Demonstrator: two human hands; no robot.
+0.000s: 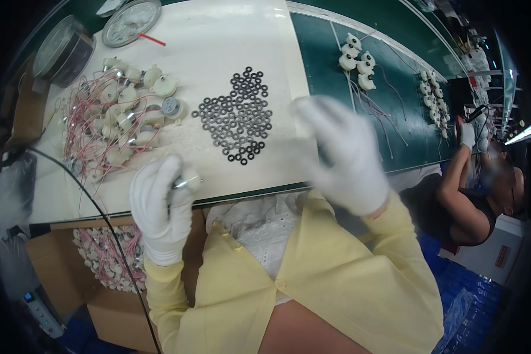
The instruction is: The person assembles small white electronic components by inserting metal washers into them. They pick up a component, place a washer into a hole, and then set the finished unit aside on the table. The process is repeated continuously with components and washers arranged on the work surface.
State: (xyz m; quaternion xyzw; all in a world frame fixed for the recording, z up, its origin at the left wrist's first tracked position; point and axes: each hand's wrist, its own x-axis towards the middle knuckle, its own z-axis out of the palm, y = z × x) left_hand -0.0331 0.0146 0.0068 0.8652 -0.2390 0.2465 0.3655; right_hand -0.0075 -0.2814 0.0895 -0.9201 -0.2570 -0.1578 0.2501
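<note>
My left hand [159,203], in a white glove, is closed around a small motor [187,179] with a pale housing and a thin metal shaft pointing right. It is at the table's near edge. Smeared by motion, my gloved right hand [345,150] hovers over the right border of the white work surface; its fingers are too blurred to read. Between the hands and farther back lies a flat cluster of small black rings [236,118]. Left of the rings is a heap of small motors [121,106] with whitish gear housings and tangled red and pink wires.
On the green surface to the right sit several motors [358,59] with black rings, trailing wires, and a further row [433,100]. A clear tub [65,52] and round lid [131,23] stand back left. Below, a cardboard box [56,253] holds wired parts. A co-worker [466,200] sits right.
</note>
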